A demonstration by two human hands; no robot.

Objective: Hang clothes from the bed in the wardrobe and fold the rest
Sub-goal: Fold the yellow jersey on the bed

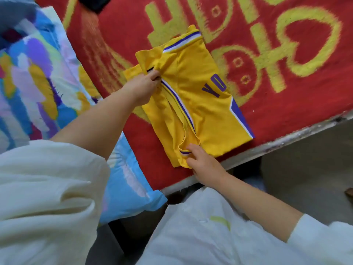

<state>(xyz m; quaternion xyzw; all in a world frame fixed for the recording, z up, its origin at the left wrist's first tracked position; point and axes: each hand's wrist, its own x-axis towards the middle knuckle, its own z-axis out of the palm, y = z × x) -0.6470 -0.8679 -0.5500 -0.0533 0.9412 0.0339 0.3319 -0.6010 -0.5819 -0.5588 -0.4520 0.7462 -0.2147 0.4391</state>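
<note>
The yellow jersey (193,104), trimmed with purple and white stripes and printed with the purple letters "YO", lies partly folded on the red blanket (118,35) that covers the bed, close to the bed's near edge. In the head view, the left hand (143,87) reaches in from the left and grasps the fabric at the jersey's far-left side, fingers curled round a bunched fold beside a striped edge. The right hand (204,161) sits at the jersey's near end, thumb and fingers pinching the striped hem there. Both forearms are bare, with pale sleeves (47,184) pushed up. The red blanket carries large yellow-green lettering (298,41) to the far right of the jersey. A bright patterned quilt (34,79) in blue, purple, yellow and white lies on the left, just beside the blanket. A dark item (93,2) shows at the far top edge, too cut off to identify.
</note>
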